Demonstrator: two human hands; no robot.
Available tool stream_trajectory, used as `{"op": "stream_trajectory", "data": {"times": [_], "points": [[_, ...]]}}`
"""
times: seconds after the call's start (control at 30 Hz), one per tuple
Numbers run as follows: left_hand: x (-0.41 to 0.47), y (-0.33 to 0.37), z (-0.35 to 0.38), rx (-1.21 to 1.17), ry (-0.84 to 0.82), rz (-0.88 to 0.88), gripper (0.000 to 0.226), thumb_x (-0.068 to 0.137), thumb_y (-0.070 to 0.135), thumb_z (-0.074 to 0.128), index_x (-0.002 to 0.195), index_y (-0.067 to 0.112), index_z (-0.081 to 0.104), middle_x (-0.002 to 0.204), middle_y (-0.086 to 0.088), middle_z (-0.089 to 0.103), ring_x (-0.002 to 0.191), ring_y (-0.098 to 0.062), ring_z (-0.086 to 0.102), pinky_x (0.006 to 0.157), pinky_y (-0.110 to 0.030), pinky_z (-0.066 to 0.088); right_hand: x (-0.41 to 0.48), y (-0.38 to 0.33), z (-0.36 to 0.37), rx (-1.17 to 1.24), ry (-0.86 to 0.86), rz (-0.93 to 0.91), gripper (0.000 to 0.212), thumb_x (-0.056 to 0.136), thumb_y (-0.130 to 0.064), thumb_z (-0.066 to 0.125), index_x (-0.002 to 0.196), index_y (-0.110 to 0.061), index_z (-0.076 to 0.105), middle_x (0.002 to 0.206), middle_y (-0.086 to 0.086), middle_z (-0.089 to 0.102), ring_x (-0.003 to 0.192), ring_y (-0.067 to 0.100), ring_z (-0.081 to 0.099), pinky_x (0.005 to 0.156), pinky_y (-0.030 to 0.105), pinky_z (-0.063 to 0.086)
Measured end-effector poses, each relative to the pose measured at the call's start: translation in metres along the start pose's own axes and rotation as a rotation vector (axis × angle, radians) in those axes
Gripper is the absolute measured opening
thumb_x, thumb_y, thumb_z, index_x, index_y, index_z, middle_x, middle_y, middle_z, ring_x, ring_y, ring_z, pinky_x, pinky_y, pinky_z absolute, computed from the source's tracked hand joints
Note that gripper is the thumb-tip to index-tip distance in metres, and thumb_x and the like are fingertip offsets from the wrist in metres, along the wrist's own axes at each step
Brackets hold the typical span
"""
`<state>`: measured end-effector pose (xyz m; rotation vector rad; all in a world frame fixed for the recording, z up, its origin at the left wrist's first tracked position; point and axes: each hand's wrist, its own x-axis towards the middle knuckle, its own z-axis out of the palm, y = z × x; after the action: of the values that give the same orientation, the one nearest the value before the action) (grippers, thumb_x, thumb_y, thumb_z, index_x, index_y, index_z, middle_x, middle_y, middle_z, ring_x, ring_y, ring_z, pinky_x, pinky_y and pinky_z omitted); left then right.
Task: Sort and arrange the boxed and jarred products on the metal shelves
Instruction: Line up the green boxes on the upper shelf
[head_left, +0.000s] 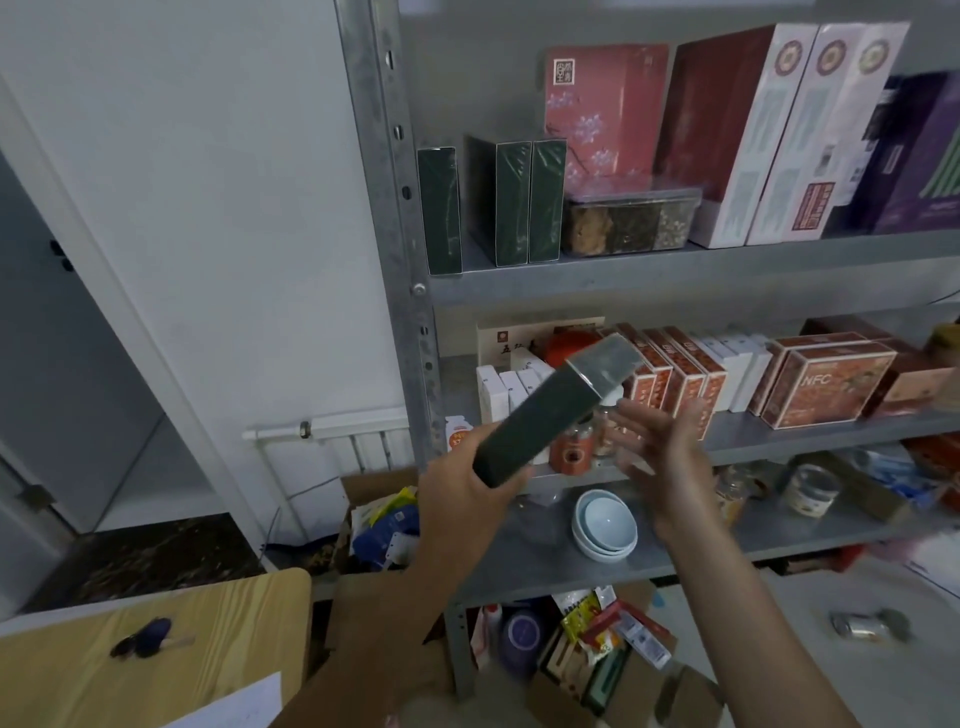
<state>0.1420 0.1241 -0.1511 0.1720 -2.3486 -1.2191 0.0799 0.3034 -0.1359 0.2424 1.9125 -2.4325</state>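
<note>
- One hand alone carries the dark green box (550, 410). The left hand (462, 486) grips its lower end, fingers and thumb curled round the narrow sides, and the long body juts up and to the right at a tilt. Held by the end like this, the weight sits far from the grip, so I judge the box could twist or lever loose.
- The right hand (660, 447) is just beside the box's upper half, fingers straight and spread, holding nothing. Whether it touches the box I cannot tell (that part is blurred).
- The box hangs in the air in front of the middle shelf (779, 431), just above the small jars (574, 447) at that shelf's front edge. A slip or a careless swing could knock those jars over, or send the box onto the stacked pale bowls (605, 522) one shelf lower.
- Its likely home is with the three matching green boxes (511, 202) standing upright at the left end of the upper shelf (675, 270). There is a gap between the leftmost one and the other two. Pushed in at an angle, the box could topple these neighbours, since they stand narrow and tall.
- The box is long, slim and rectangular, very dark green, with a glossy wrap. Its upper end catches the light and reads silvery grey. No lettering on it is legible.
</note>
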Motion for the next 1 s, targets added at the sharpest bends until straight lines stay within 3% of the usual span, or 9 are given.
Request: {"op": "stream_trajectory", "data": {"times": [0.07,0.17,0.3,0.43,0.5,0.57,0.7,0.87,1.0], "points": [[-0.002,0.001,0.012,-0.15,-0.066,-0.086,0.029,0.073,0.033,0.084,0.084,0.035,0.057,0.072,0.016,0.061,0.071,-0.003,0.061,0.061,-0.015,0.05,0.006,0.009,0.014,-0.098,0.006,-0.089,0.07,0.094,-0.065,0.012,0.118,-0.021,0.062,0.128,0.009,0.063,0.108,0.015,0.062,0.086,0.028,0.048],[-0.008,0.002,0.026,-0.332,-0.15,-0.163,0.027,0.071,0.033,0.085,0.085,0.037,0.063,0.078,0.022,0.07,0.078,0.002,0.066,0.064,-0.016,0.054,0.013,0.022,0.027,-0.117,0.028,-0.098,0.073,0.095,-0.063,0.018,0.149,-0.016,0.032,0.151,0.01,0.04,0.131,0.024,0.045,0.104,0.032,0.038],[-0.01,0.011,0.026,-0.544,-0.304,-0.244,0.037,0.07,0.04,0.082,0.1,0.035,0.062,0.091,0.026,0.071,0.087,0.005,0.067,0.069,-0.013,0.053,0.018,0.028,0.019,-0.221,0.046,-0.241,0.073,0.086,-0.069,0.02,0.113,-0.015,0.061,0.109,0.003,0.064,0.086,0.0,0.059,0.067,0.012,0.043],[0.011,0.016,-0.005,-0.647,-0.092,-0.202,0.08,0.067,0.063,0.07,0.136,0.032,0.045,0.116,0.013,0.066,0.104,-0.011,0.067,0.082,-0.032,0.057,0.026,0.019,-0.001,-0.637,0.063,-0.552,0.059,0.097,-0.063,0.024,0.059,-0.025,0.047,0.058,-0.005,0.049,0.055,0.009,0.049,0.056,0.026,0.032],[0.026,0.016,-0.023,-0.469,-0.063,-0.109,0.072,0.083,0.065,0.053,0.144,0.03,0.036,0.122,0.014,0.06,0.11,-0.012,0.062,0.089,-0.036,0.054,0.031,0.015,-0.007,-0.903,0.018,-0.707,0.054,0.094,-0.06,0.022,0.061,-0.028,0.051,0.055,-0.008,0.049,0.053,0.004,0.047,0.055,0.025,0.028],[0.035,0.018,-0.028,-0.272,-0.232,-0.072,0.068,0.083,0.063,0.03,0.139,0.026,0.042,0.115,0.011,0.058,0.102,-0.006,0.06,0.082,-0.025,0.053,0.035,0.012,-0.006,-1.047,-0.042,-0.78,0.067,0.092,-0.064,0.019,0.071,-0.019,0.063,0.059,-0.004,0.055,0.054,0.005,0.048,0.056,0.026,0.03],[0.034,0.009,-0.009,-0.152,-0.349,-0.19,0.056,0.093,0.06,0.023,0.101,0.018,0.06,0.092,0.001,0.065,0.085,-0.01,0.063,0.064,-0.012,0.046,0.039,0.006,0.004,-1.144,-0.13,-0.806,0.081,0.092,-0.071,0.014,0.079,-0.012,0.068,0.065,-0.002,0.06,0.057,0.01,0.053,0.056,0.028,0.038],[0.039,-0.01,0.004,-0.184,-0.173,-0.372,0.063,0.097,0.057,0.028,0.085,0.005,0.062,0.083,-0.01,0.067,0.08,-0.022,0.066,0.071,-0.024,0.053,0.035,0.008,0.006,-0.959,-0.106,-0.746,0.044,0.097,-0.048,0.041,0.12,-0.017,0.061,0.112,-0.004,0.063,0.101,0.013,0.06,0.08,0.026,0.043],[0.042,-0.023,-0.001,-0.551,-0.099,-0.688,0.055,0.092,0.066,0.037,0.095,0.019,0.065,0.083,-0.004,0.075,0.079,-0.017,0.07,0.073,-0.031,0.056,0.026,0.015,-0.007,-0.257,-0.065,-0.34,0.059,0.089,-0.036,0.064,0.142,-0.031,0.039,0.129,-0.011,0.053,0.121,0.015,0.053,0.1,0.042,0.048]]}}
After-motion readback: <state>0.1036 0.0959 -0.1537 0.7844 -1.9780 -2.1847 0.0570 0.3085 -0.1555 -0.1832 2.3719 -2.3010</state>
